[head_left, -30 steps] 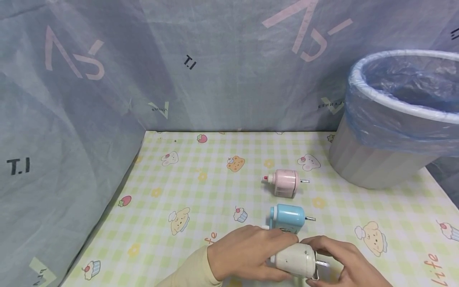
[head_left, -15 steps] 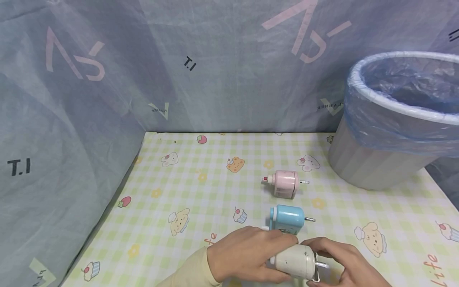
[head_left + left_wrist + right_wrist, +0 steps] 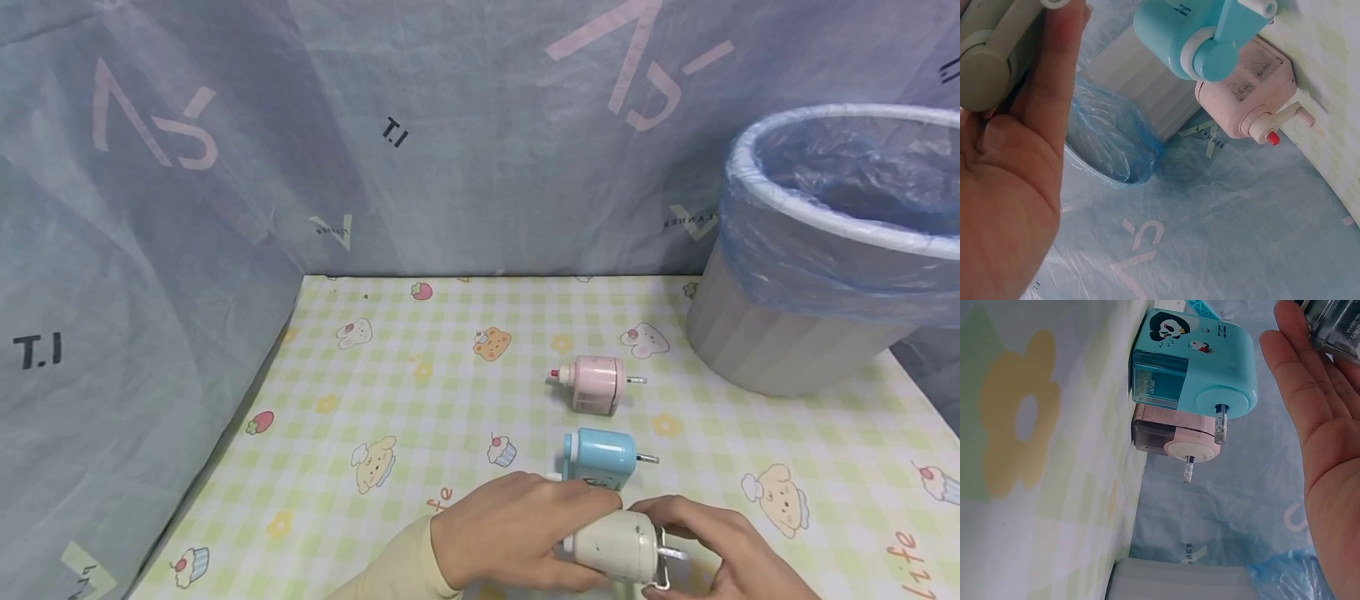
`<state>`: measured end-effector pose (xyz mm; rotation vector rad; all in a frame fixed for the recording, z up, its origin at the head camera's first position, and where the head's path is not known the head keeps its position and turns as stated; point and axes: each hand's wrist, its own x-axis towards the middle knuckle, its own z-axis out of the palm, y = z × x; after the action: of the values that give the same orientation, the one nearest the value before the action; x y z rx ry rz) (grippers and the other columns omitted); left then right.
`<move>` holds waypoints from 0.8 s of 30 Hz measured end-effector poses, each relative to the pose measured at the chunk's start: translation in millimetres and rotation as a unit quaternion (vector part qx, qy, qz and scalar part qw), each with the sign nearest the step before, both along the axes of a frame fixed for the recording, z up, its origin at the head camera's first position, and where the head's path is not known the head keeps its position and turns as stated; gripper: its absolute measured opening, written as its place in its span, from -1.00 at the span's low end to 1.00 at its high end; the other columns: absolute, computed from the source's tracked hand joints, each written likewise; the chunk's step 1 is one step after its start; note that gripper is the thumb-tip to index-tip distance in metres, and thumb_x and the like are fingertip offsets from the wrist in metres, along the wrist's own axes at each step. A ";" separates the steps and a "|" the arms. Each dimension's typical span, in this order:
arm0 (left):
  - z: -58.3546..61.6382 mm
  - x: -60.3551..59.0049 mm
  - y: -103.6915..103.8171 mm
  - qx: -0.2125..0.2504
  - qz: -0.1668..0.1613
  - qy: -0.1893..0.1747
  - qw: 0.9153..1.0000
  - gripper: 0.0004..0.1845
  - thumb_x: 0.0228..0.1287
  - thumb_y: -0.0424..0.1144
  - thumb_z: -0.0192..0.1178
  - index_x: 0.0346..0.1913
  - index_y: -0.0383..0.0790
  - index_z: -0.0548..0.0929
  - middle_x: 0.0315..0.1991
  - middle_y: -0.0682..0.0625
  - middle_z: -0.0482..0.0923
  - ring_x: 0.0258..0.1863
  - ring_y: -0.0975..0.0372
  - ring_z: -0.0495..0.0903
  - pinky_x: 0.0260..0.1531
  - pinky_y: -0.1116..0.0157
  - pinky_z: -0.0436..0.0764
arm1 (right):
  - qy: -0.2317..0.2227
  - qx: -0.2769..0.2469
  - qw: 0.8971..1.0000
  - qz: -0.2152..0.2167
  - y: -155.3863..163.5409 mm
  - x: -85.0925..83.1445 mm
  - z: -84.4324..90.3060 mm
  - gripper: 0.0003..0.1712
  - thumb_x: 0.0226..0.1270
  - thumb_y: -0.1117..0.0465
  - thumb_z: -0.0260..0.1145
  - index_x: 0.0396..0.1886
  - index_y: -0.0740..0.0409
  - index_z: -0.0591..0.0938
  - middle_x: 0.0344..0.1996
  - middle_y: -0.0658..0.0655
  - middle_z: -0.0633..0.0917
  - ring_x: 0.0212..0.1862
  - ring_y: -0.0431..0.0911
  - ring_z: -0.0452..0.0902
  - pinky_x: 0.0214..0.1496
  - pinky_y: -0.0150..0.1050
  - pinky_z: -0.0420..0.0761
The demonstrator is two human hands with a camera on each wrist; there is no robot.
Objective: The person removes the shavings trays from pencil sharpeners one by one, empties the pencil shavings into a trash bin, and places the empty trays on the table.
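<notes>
A cream pencil sharpener (image 3: pixel 618 546) lies between both hands near the front edge of the head view, its pencil holder and metal tip pointing right. My left hand (image 3: pixel 517 533) grips its body from the left, fingers on top and thumb along the near side. At its front end my right hand (image 3: pixel 727 550) holds it with curved index finger and thumb. The right wrist view shows the fingers against a clear shavings drawer (image 3: pixel 1338 328), partly cut off by the frame. Just behind the hands stands a blue pencil sharpener (image 3: pixel 603 454), and beyond it a pink pencil sharpener (image 3: pixel 597 383).
A grey waste bin (image 3: pixel 780 342) with a blue plastic liner (image 3: pixel 825 287) stands at the back right. Green checked cloth (image 3: pixel 450 392) with cartoon prints covers the table. Grey-blue fabric (image 3: pixel 480 167) hangs behind and along the left side.
</notes>
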<state>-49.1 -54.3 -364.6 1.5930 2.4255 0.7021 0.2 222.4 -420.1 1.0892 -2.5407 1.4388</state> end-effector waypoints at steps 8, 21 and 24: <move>0.5 -0.4 0.5 -0.005 0.001 0.005 1.000 -0.55 0.34 0.04 0.50 0.14 0.00 0.56 -0.20 0.27 0.54 -0.38 0.60 0.36 -0.37 0.66 0.36 | -0.005 -0.004 1.000 0.004 -0.4 -0.3 1.2 -0.18 0.06 0.32 0.70 0.33 -0.09 0.56 0.07 -0.14 0.75 0.03 -0.21 0.73 -0.02 -0.30 0.69; 4.7 -2.5 -16.2 -0.011 0.042 0.015 0.999 -0.51 0.35 0.05 0.49 0.20 0.01 0.57 -0.19 0.24 0.57 -0.38 0.53 0.38 -0.37 0.61 0.38 | 0.025 -0.002 0.999 -0.039 19.6 -0.3 -13.4 -0.15 -0.07 0.32 0.79 0.27 -0.05 0.61 0.12 -0.05 0.75 0.05 -0.24 0.72 -0.05 -0.43 0.67; 5.8 -3.5 -21.2 -0.011 0.049 0.016 0.999 -0.45 0.33 0.06 0.49 0.27 0.02 0.55 -0.15 0.22 0.60 -0.36 0.52 0.41 -0.34 0.60 0.41 | 0.028 0.006 0.997 -0.065 24.0 0.9 -14.4 -0.15 -0.12 0.30 0.81 0.23 -0.06 0.63 0.09 -0.07 0.76 0.03 -0.26 0.72 -0.06 -0.47 0.65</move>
<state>-52.5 -75.5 -358.8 1.4964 2.5404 0.6673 1.2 246.4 -434.5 0.9324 -2.5331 1.3447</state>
